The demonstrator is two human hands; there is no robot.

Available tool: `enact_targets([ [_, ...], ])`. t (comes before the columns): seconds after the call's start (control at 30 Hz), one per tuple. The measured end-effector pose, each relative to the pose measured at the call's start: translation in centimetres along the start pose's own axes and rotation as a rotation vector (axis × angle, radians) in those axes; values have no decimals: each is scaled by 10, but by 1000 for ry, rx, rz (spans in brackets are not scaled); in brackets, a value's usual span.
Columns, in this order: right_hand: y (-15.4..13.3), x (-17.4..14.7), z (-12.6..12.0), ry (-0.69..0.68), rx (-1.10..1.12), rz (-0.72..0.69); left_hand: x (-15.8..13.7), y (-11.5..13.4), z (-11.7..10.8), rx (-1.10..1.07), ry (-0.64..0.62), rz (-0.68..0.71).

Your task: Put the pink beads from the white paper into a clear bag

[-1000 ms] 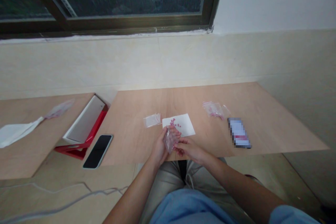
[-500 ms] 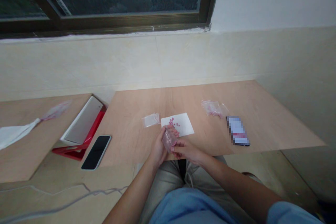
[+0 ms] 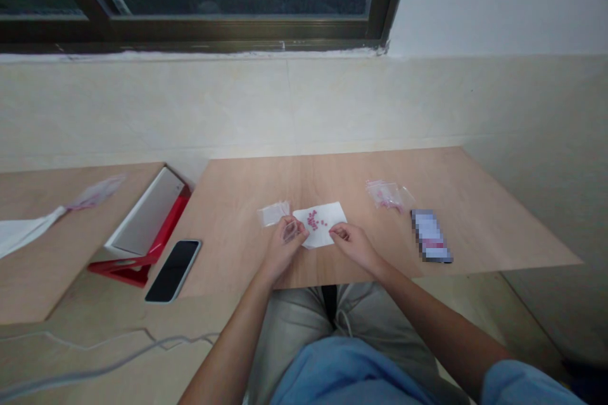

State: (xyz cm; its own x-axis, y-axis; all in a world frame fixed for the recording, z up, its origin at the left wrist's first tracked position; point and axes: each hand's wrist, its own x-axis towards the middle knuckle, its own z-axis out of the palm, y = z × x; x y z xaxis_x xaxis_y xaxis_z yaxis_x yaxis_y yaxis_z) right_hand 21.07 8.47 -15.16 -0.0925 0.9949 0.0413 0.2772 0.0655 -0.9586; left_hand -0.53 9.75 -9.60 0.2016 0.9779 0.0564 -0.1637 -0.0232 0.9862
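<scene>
My left hand [image 3: 282, 245] is closed around a small clear plastic bag [image 3: 291, 231], at the left side of a white sheet of paper [image 3: 335, 212]. Several small pink pieces [image 3: 313, 220] lie loose on that sheet, too small to make out closely. Over the sheet's right edge, my right hand [image 3: 352, 242] has thumb and fingers pinched together; whatever may be between them is too small to see. Just beyond my left hand lies a stack of clear plastic bags [image 3: 272, 213].
Clear bags with pink contents [image 3: 387, 195] and a phone with a blurred screen [image 3: 431, 237] lie on the right of the wooden table [image 3: 247, 183]. At left are a dark-screened phone [image 3: 173, 271] and a white and red box-like object [image 3: 142, 215]. Cables [image 3: 109, 364] run below.
My hands have moved apart. My right hand has left the plastic bag and shifted right to the paper's edge; my left hand, still holding the bag, has moved slightly left.
</scene>
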Motion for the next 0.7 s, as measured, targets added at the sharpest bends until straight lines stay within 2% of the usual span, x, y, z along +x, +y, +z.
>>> enact_targets([
  [0.07, 1, 12, -7, 67, -236, -74, 1, -2, -5, 199, -8, 73],
  [0.17, -2, 29, -7, 38, -525, -83, 0, -2, -8, 351, 11, 139],
  [0.3, -6, 42, 1, -6, -673, -47, -2, -2, -10, 442, -5, 166],
  [0.37, -9, 45, 2, 5, -607, -39, -3, -3, -12, 488, -14, 182],
  [0.43, -18, 45, 0, 67, -441, -23, -4, -4, -12, 521, -13, 189],
  [0.53, -46, 41, 0, 260, -125, 0, -5, -7, -10, 533, -3, 173],
  [0.6, -69, 35, 5, 316, -10, -44, -6, -8, -7, 499, 3, 157],
  [0.63, -80, 31, 8, 271, -11, -84, -7, -8, -5, 465, 6, 153],
  [0.7, -98, 22, 14, 70, -99, -181, -9, -7, -3, 388, 8, 151],
])
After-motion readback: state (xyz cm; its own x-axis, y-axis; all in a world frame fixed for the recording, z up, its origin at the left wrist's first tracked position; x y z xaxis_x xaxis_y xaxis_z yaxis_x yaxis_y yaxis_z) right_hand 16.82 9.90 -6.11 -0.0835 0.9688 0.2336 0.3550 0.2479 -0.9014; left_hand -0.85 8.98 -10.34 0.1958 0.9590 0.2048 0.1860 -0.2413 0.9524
